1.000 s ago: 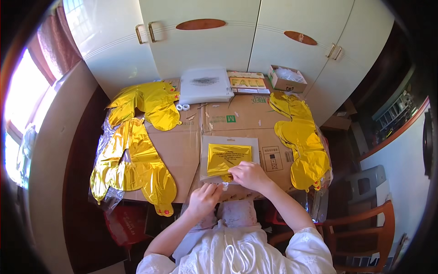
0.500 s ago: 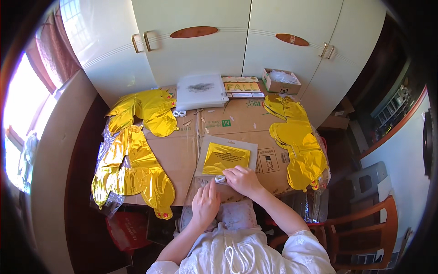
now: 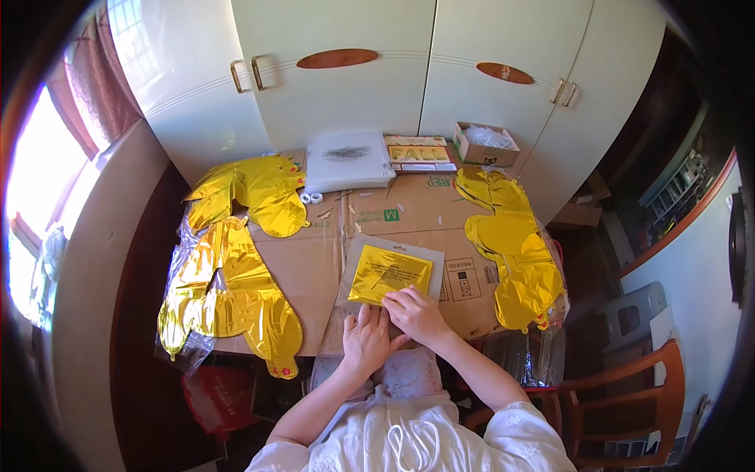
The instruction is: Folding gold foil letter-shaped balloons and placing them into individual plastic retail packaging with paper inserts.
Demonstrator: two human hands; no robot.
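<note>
1. Inward came my left fingers [image 3: 364, 316], ending just beside my right fingers [image 3: 398, 300] at the near edge of the gold foil packet [image 3: 391, 273]; the white roll seen there earlier was out of view.
2. Right ones bent, left ones straighter: their undersides were hidden, so I couldn't tell whether they gripped anything.
3. Its pale sleeve [image 3: 437, 269] lay askew on the cardboard surface [image 3: 295, 271].
4. Dark print on the foil was too small to read; green lettering [image 3: 391, 215] marked the cardboard.

Both forearms [image 3: 314, 405] angle inward; the left grip [image 3: 367, 340] and right grip [image 3: 413, 315] (backs upward) sit close together.
</note>
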